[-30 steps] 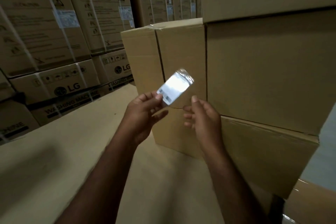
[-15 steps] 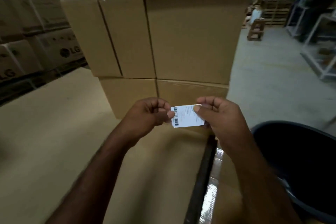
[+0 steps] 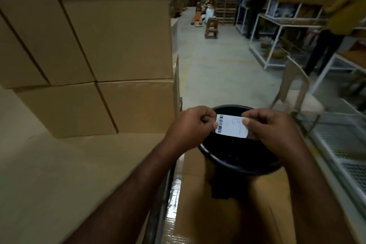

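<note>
A small white barcode label (image 3: 231, 126) is stretched between both hands, right over the mouth of a black round bin (image 3: 237, 162). My left hand (image 3: 190, 125) pinches the label's left edge beside the barcode, fingers curled. My right hand (image 3: 273, 130) pinches the right edge with the thumb on top. The bin stands on a taped brown carton (image 3: 198, 204) below my forearms.
Stacked plain cardboard boxes (image 3: 111, 31) rise at the left above a wide flat carton top (image 3: 59, 174). A concrete aisle (image 3: 217, 69) runs ahead past a small stool (image 3: 211, 27). White metal racks (image 3: 281, 31), a wire-mesh shelf (image 3: 340, 144) and two people (image 3: 336, 18) fill the right.
My view has swung right, from the LG cartons to the aisle. The label went from my left hand alone to both hands, and now sits over the black bin.
</note>
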`<act>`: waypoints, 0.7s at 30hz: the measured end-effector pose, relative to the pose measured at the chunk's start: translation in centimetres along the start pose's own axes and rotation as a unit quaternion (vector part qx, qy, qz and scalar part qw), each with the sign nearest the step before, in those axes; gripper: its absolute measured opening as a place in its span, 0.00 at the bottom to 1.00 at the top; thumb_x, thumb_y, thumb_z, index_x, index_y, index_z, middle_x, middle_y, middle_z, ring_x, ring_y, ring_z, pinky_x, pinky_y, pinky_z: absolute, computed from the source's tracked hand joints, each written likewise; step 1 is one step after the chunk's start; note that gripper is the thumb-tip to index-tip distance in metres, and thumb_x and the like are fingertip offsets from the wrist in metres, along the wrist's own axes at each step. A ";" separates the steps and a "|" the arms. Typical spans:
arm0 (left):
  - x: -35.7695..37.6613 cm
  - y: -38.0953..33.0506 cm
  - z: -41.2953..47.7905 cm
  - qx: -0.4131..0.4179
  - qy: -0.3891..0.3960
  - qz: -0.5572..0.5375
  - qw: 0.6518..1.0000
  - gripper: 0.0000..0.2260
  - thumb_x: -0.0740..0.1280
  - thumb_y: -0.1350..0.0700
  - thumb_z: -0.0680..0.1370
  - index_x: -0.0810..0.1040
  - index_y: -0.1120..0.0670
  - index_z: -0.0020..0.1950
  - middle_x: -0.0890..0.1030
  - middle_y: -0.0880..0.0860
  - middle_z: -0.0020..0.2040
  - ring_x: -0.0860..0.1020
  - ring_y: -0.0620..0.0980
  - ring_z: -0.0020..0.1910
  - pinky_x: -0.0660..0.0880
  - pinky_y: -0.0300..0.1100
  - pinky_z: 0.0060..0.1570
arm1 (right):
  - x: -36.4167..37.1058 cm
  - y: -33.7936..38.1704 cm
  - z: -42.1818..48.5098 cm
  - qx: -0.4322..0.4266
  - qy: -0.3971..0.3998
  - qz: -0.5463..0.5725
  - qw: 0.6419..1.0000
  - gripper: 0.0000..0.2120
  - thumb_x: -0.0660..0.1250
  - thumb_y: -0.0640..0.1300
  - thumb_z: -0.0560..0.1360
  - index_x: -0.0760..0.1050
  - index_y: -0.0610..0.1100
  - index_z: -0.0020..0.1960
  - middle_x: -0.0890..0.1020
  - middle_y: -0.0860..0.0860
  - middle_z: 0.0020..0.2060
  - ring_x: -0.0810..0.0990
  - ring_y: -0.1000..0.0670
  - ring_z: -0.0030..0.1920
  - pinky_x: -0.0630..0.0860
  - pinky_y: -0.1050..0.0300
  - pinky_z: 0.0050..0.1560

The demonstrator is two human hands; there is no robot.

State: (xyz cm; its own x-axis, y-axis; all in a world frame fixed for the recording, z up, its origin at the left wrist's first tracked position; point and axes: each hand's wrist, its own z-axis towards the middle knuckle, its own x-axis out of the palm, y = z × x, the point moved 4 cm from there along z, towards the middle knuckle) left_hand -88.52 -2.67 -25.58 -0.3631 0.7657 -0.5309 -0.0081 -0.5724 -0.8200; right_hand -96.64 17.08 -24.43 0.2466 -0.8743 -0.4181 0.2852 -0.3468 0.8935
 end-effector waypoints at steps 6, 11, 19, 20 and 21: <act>3.9 -0.5 0.0 0.021 0.047 0.094 0.994 0.12 0.72 0.51 0.77 0.81 0.47 0.60 0.81 0.43 0.46 0.78 0.41 0.43 0.72 0.36 0.40 | -1.8 -4.4 1.5 0.022 -0.021 -0.099 0.995 0.04 0.74 0.40 0.72 0.82 0.49 0.42 0.83 0.51 0.32 0.83 0.46 0.37 0.82 0.44 0.47; 4.1 1.4 -0.4 -0.002 0.045 0.106 0.993 0.16 0.72 0.51 0.78 0.79 0.50 0.66 0.80 0.45 0.48 0.76 0.40 0.45 0.68 0.29 0.37 | -1.8 -5.4 2.6 -0.009 -0.033 -0.246 0.969 0.03 0.74 0.43 0.73 0.82 0.51 0.46 0.85 0.49 0.41 0.82 0.46 0.44 0.77 0.54 0.47; 3.9 2.3 -0.4 -0.019 0.061 0.100 0.993 0.08 0.72 0.53 0.78 0.82 0.49 0.57 0.83 0.45 0.47 0.80 0.39 0.46 0.75 0.33 0.42 | 1.1 -5.7 2.1 0.000 0.156 -0.270 0.950 0.06 0.67 0.52 0.79 0.83 0.55 0.51 0.84 0.57 0.43 0.81 0.55 0.45 0.80 0.52 0.49; 3.8 2.2 -0.3 -0.017 0.063 0.095 0.993 0.08 0.72 0.53 0.78 0.83 0.49 0.57 0.83 0.45 0.47 0.80 0.40 0.46 0.76 0.35 0.43 | 0.9 -5.6 2.3 0.000 0.157 -0.257 0.954 0.05 0.67 0.52 0.79 0.83 0.55 0.50 0.84 0.57 0.42 0.81 0.54 0.45 0.79 0.53 0.49; 3.8 2.1 -0.3 -0.016 0.064 0.089 0.994 0.08 0.72 0.53 0.78 0.83 0.49 0.57 0.83 0.46 0.47 0.80 0.41 0.46 0.77 0.37 0.44 | 0.7 -5.5 2.3 -0.001 0.160 -0.244 0.957 0.05 0.68 0.51 0.79 0.82 0.55 0.50 0.84 0.56 0.42 0.82 0.54 0.45 0.79 0.52 0.48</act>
State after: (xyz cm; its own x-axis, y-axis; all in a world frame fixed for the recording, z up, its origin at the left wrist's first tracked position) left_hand -89.66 -0.86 -29.35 -0.2340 0.6851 -0.6898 0.0759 -0.6945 -0.7155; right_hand -100.19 17.54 -29.26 0.3544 -0.4603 -0.8140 0.4397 -0.6862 0.5795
